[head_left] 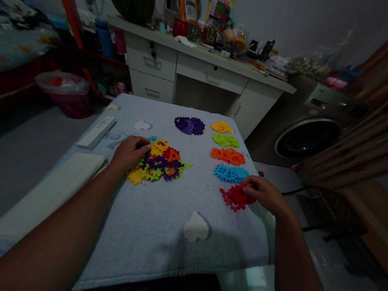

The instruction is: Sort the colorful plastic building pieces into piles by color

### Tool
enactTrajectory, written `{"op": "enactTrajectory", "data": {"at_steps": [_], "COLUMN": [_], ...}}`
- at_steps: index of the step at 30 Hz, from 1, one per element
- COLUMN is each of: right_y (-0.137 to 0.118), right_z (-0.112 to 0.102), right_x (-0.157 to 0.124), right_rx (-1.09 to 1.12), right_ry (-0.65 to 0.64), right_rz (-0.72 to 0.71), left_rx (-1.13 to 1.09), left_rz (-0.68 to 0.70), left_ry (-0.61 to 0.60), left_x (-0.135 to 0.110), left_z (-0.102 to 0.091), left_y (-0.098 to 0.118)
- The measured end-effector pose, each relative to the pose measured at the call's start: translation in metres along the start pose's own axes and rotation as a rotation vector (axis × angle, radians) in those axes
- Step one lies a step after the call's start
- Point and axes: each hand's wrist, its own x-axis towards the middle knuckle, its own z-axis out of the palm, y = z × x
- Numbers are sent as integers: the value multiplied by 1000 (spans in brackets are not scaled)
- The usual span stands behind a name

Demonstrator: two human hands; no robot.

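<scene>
My left hand rests against the left side of a mixed heap of notched plastic building pieces, its visible fingers apart and curved over the edge; its fingertips are partly hidden. The heap holds yellow, purple, red, orange, green and blue pieces. At the right, my right hand is over a pile of red notched pieces, thumb and fingers pinched on a red piece. Behind that pile lie single-colour groups: blue pieces, orange pieces, light green pieces, yellow pieces. Purple pieces sit at the far middle.
A pale cloth with heart shapes covers the table. A white box and a pale flat sheet lie along its left side. Beyond stand a cluttered white desk, a washing machine and a pink bin.
</scene>
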Motion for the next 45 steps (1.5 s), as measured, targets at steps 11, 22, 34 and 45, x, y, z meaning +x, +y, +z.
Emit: {"op": "enactTrajectory", "data": {"at_steps": [11, 22, 34, 45], "right_y": [-11, -128, -157, -168], "right_z": [3, 83, 191, 176], "right_x": [0, 63, 185, 195], "right_rx": [-457, -595, -675, -678], "right_ry": [133, -48, -23, -8], "right_rz": [-59, -393, -468, -436], "left_rx": [12, -18, -61, -28], "left_rz": [-1, 33, 38, 2], "left_ry": [0, 18, 30, 46], "left_x": [1, -2, -4, -4], "left_z": [1, -3, -2, 0], "left_y": [-1, 7, 5, 4]}}
